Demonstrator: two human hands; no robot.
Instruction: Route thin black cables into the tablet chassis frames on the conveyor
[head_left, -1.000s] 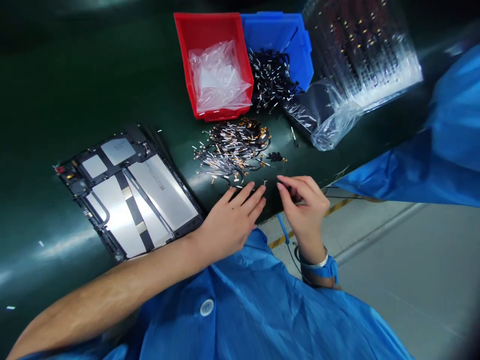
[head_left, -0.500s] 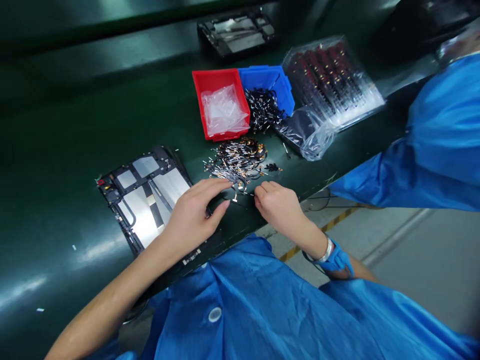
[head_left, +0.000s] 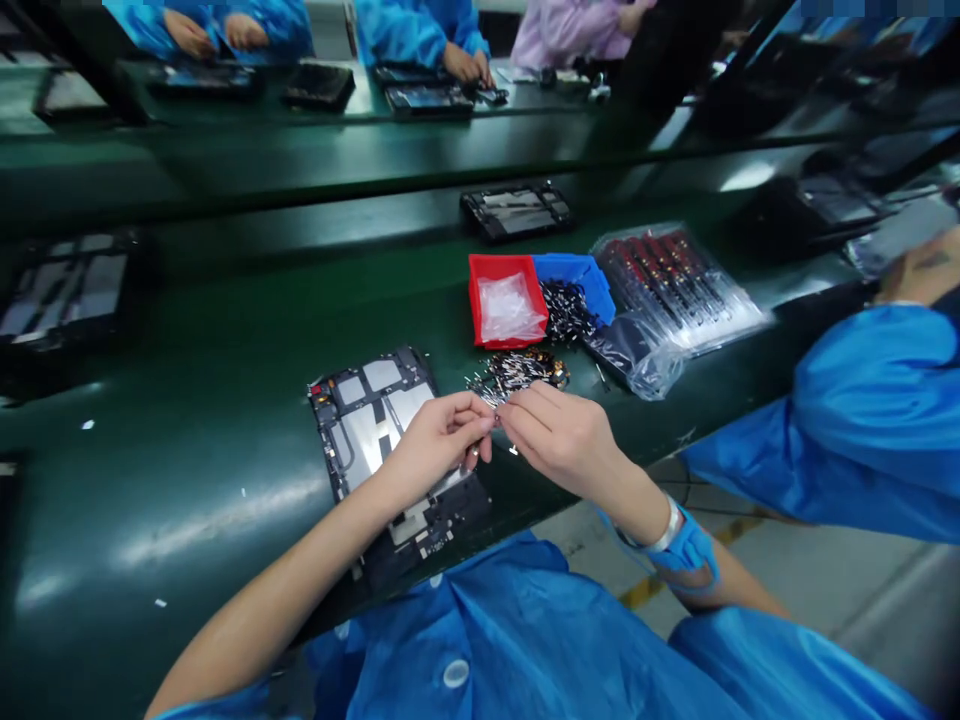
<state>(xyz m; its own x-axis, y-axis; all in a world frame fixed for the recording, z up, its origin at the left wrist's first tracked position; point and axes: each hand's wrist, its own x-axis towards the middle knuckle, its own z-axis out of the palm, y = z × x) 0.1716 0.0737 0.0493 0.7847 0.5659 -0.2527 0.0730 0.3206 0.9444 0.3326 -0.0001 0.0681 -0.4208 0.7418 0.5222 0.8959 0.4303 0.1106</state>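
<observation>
My left hand [head_left: 450,435] and my right hand [head_left: 555,435] meet at the fingertips just in front of a pile of small cables [head_left: 521,370]. Both are pinched together, and a tiny part between them is too small to make out. Under and left of my left hand lies an opened tablet-like device [head_left: 367,420] with silver plates and a black frame. Behind the cable pile stand a red bin [head_left: 478,300] of clear plastic bags and a blue bin [head_left: 596,285] of black cables.
Right of the bins lies a plastic-wrapped tray [head_left: 675,290] of red and black parts. Another opened device [head_left: 517,210] is behind the bins, one [head_left: 67,285] at far left. A blue sleeve [head_left: 847,430] is at right; people work across the bench.
The view has tilted up, showing people across the bench. My left hand has closed from an open pose, and the two hands have come together at the fingertips.
</observation>
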